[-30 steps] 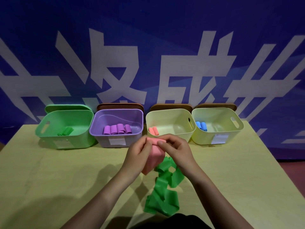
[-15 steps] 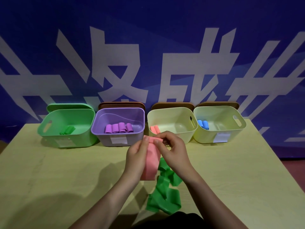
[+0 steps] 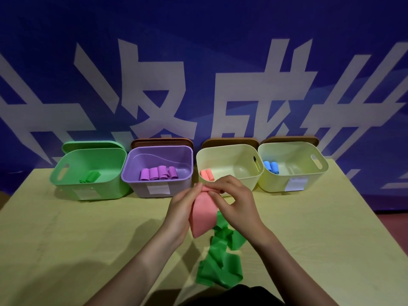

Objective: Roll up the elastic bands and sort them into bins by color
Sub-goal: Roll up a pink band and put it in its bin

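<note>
Both hands hold a pink elastic band (image 3: 202,217) above the table, in front of the bins. My left hand (image 3: 181,208) and my right hand (image 3: 234,204) pinch its top edge, which is curled into a small roll, and the rest hangs down. A loose green band (image 3: 218,261) lies crumpled on the table below. Four bins stand in a row: a green bin (image 3: 66,182) with a green roll (image 3: 90,177), a purple bin (image 3: 132,182) with several purple rolls (image 3: 159,173), a cream bin (image 3: 242,177) with two pink rolls (image 3: 207,175), and a yellow bin (image 3: 318,180) with two blue rolls (image 3: 271,167).
The yellow-green table (image 3: 66,239) ends against a blue banner with large white characters (image 3: 198,85). Lids lean behind the bins, a green one (image 3: 92,145) and brown ones (image 3: 162,141). The table's right edge runs diagonally near the yellow bin.
The pink band's top edge has been rolled a little further between my fingers, and its hanging part has shifted slightly left. The hands stay in about the same place.
</note>
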Action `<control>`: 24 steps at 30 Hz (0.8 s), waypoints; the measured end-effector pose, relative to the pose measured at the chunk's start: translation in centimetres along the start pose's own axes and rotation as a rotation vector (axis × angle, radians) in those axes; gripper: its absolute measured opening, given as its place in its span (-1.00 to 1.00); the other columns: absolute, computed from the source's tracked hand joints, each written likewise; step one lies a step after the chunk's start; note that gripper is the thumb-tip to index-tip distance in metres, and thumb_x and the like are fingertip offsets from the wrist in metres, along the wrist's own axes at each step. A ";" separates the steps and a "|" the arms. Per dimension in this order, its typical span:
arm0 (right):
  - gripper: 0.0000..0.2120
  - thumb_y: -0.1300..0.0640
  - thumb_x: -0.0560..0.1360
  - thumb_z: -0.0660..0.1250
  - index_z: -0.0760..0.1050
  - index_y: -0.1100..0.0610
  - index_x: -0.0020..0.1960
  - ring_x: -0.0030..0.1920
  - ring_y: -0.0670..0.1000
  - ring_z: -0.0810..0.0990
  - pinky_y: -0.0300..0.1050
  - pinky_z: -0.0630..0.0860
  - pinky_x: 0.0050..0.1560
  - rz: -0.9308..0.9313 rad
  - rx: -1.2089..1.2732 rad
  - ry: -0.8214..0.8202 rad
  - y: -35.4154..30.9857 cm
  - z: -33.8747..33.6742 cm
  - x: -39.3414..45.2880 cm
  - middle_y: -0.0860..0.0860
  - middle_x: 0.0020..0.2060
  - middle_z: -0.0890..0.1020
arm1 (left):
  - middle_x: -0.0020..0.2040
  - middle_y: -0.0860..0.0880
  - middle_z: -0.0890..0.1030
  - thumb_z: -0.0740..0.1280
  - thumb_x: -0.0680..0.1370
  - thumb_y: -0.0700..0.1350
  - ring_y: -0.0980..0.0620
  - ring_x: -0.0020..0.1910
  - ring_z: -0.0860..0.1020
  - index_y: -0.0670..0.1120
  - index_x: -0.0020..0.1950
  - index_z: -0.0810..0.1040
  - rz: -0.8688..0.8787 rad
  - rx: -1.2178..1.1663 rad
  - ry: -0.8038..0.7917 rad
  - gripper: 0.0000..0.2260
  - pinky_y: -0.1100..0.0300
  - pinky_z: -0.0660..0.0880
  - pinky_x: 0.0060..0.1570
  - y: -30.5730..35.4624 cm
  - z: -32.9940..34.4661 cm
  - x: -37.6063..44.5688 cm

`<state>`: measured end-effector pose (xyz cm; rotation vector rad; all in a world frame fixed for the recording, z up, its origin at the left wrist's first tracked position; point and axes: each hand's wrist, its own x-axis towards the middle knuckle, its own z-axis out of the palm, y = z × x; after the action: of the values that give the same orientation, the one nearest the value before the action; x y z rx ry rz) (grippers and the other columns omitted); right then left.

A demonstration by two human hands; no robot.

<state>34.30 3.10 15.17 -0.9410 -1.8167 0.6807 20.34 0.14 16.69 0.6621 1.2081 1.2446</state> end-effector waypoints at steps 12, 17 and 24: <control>-0.76 0.10 0.52 0.29 0.63 0.06 0.13 0.05 -0.07 0.60 -0.27 0.49 0.03 0.226 0.301 -0.003 -0.1 -0.4 -0.5 -0.04 -0.02 0.66 | -0.05 -0.05 0.68 0.24 0.60 -0.11 -0.01 -0.04 0.60 0.01 -0.09 0.68 0.173 0.248 -0.006 -0.78 0.16 0.47 -0.05 -0.1 0.2 -0.1; -0.83 0.17 0.51 0.37 0.63 0.04 0.08 0.03 -0.08 0.64 -0.23 0.51 0.05 0.362 0.395 0.038 -0.3 -0.2 -0.2 -0.02 -0.03 0.70 | -0.12 -0.06 0.67 0.22 0.61 -0.09 -0.01 -0.09 0.59 -0.03 -0.04 0.64 0.171 0.274 -0.031 -0.81 0.07 0.47 -0.02 0.4 0.3 0.2; -0.82 0.15 0.47 0.38 0.65 0.17 0.04 -0.05 0.00 0.64 -0.17 0.53 -0.09 0.496 0.624 0.157 -0.5 -0.5 1.1 0.07 -0.05 0.70 | 0.08 -0.28 0.62 0.34 0.47 0.18 -0.24 0.08 0.60 -0.08 0.15 0.57 -0.016 0.115 -0.132 -0.59 -0.12 0.54 0.09 -0.1 0.9 0.2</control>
<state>34.32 3.76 16.26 -0.9744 -1.1133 1.3437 21.20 0.52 16.78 0.8045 1.1790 1.1069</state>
